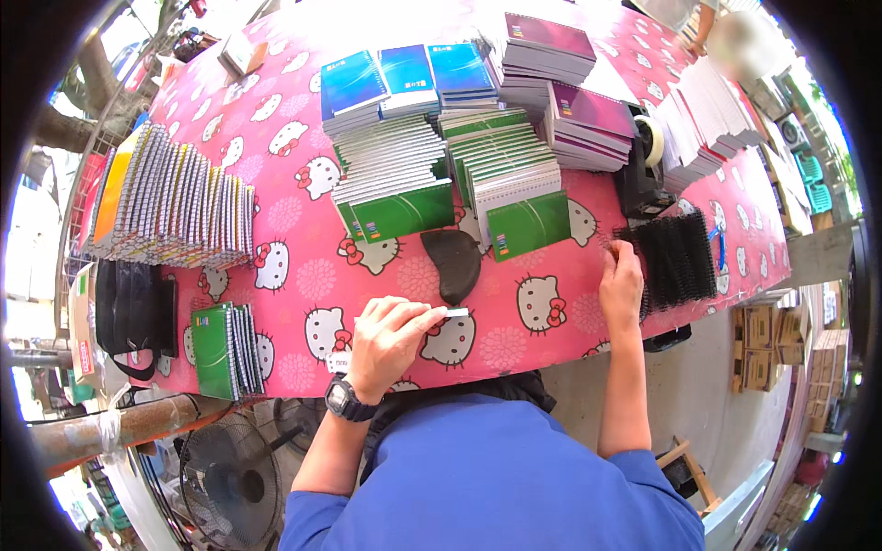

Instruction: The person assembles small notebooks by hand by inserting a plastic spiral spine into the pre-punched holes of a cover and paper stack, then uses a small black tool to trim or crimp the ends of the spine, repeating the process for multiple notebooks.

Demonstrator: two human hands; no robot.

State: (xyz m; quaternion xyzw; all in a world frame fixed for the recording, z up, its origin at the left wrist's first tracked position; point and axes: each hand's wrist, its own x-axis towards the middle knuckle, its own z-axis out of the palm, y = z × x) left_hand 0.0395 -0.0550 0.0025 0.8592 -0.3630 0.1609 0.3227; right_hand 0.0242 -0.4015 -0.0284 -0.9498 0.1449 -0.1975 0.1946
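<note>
Pink cartoon-cat cloth covers the counter (pixel 303 275); just below the dark pad (pixel 452 264) at its middle, the left hand (pixel 390 342) has its fingers clamped on a small white strip (pixel 457 313); right of the pad, the right hand (pixel 621 283), fingers together, rests against black binding combs (pixel 680 257), seemingly kept within reach; green notebooks (pixel 404 211) fan out beyond the pad.

Blue short-sleeved shirt (pixel 496 477) at 6 o'clock, bare forearms, chunky black digital wristwatch (pixel 344 401) on left wrist at 7 o'clock
</note>
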